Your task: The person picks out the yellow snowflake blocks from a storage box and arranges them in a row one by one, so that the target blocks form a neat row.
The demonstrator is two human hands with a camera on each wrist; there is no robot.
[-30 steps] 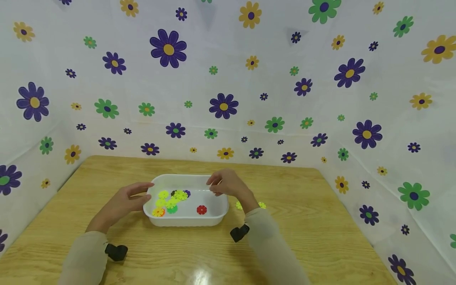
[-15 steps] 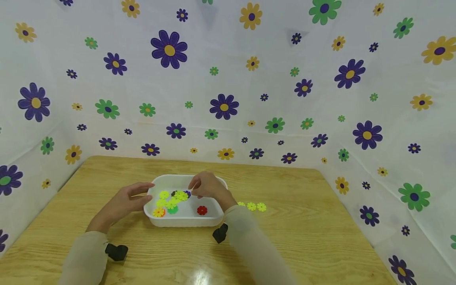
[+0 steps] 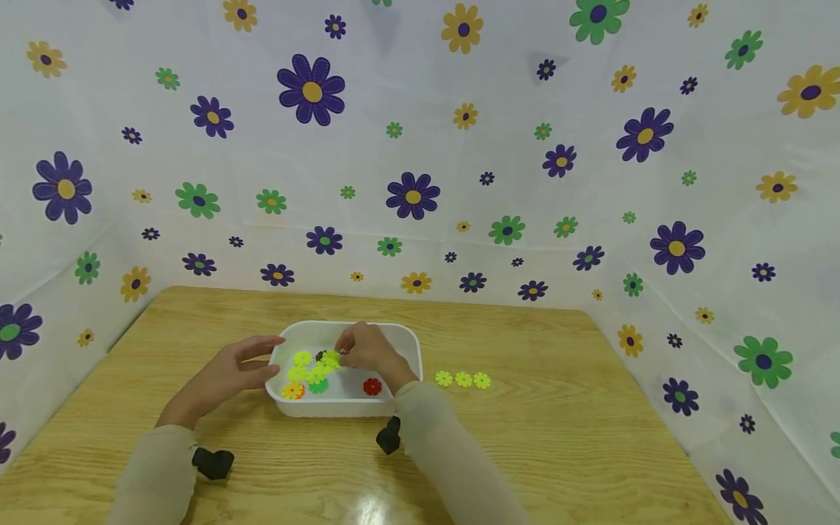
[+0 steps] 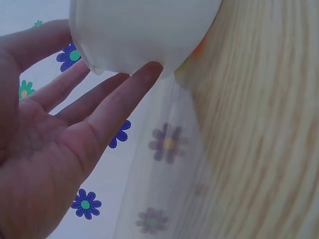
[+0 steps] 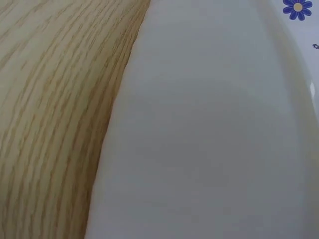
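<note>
A white plastic tub (image 3: 387, 408) holds several notched snowflake discs. Yellow discs (image 3: 302, 359) are grouped at its left, beside a green disc (image 3: 319, 387) and an orange-edged one, while a red disc (image 3: 372, 386) lies apart to the right. My left hand (image 3: 243, 364) rests against the tub's left end; in the left wrist view its extended fingers touch the outer wall. My right hand (image 3: 367, 350) reaches down inside, thumb and fingertips close together beside the yellow discs. A speck of purple shows at those fingertips; whether they pinch a disc is hidden.
Three yellow discs (image 3: 464, 379) lie in a row on the wooden table (image 3: 558, 423), right of the tub. A white cloth with printed flowers (image 3: 420, 146) stands behind and at both sides. The right wrist view shows mostly the tub's outer wall (image 5: 199, 139).
My right hand has moved left and down inside the tub, covering the purple disc seen earlier. Its arm no longer covers the row of yellow discs. My left hand stays put.
</note>
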